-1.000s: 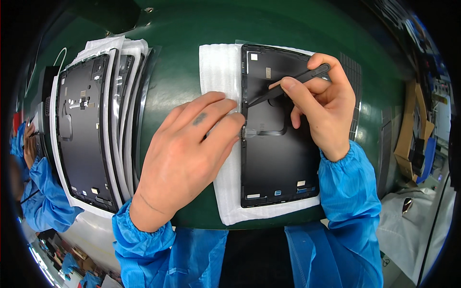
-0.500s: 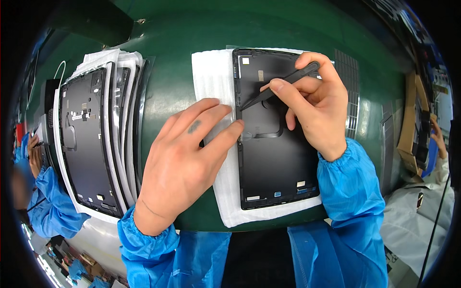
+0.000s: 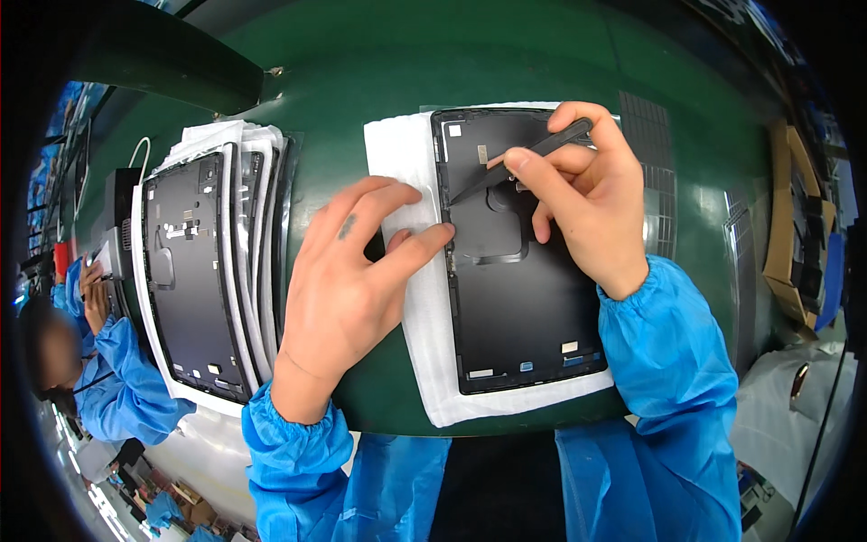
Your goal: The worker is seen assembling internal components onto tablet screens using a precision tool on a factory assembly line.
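A black tablet-like back cover (image 3: 533, 298) lies on a white foam sheet (image 3: 424, 361) in front of me. My right hand (image 3: 587, 199) is closed on black pointed tweezers (image 3: 542, 149), pinched between thumb and fingers. Their tip reaches down to the cover's left edge, in the upper half. My left hand (image 3: 348, 271) rests at the left of the cover, palm down and fingers apart. Its thumb touches the cover's left rim just below the tweezer tip; the other fingers lie over the foam. Whether anything sits at the tip is too small to tell.
A stack of similar covers (image 3: 190, 289) with foam between them stands at the left on the green table (image 3: 361, 63). Beyond my right hand lies a dark gridded sheet (image 3: 646, 135). A cardboard box (image 3: 786, 244) is at the far right. Another person in blue sleeves (image 3: 135, 388) works at far left.
The whole view has shifted slightly. My left fingers have drawn back a little from the cover, while its thumb stays at the rim. The tweezers keep nearly the same place on the cover.
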